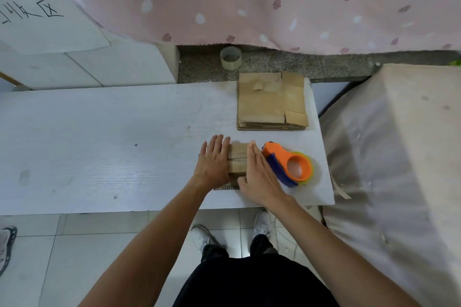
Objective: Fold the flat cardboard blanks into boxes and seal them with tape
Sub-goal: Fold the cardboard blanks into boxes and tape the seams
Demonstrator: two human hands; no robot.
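A small brown cardboard box (237, 159) stands on the white table (99, 147) near its front right. My left hand (215, 160) lies flat on the box's left flap with straight fingers. My right hand (258, 174) presses its right side, fingers straight and thumb low at the front. Between the hands the top flaps meet in a seam. An orange and blue tape dispenser (289, 164) lies just right of my right hand. A stack of flat cardboard blanks (270, 102) sits behind the box.
A clear tape roll (231, 57) stands on the stone ledge behind the table. A pink patterned curtain (249, 0) hangs at the back. A covered block (399, 157) is close to the table's right edge. White boxes (82, 67) are at the back left.
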